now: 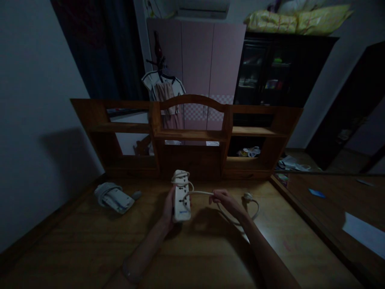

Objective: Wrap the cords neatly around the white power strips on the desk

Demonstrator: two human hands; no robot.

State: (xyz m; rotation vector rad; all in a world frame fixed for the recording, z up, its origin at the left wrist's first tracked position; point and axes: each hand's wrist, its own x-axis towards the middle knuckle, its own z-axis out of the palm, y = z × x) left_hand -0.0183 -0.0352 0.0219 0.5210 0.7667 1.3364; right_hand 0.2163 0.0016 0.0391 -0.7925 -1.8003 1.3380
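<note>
My left hand (169, 208) is closed round a white power strip (181, 196), held upright over the wooden desk (90, 245). Its white cord (200, 193) is looped a few turns round the top of the strip. My right hand (226, 200) pinches the cord just right of the strip. The rest of the cord trails right along the desk to the plug (248, 196), which lies on the wood.
A second white power strip with its cord wrapped round it (113, 197) lies at the left of the desk. A wooden shelf unit (189, 134) stands along the back edge. Another desk (337, 208) with papers adjoins on the right. Wardrobes stand behind.
</note>
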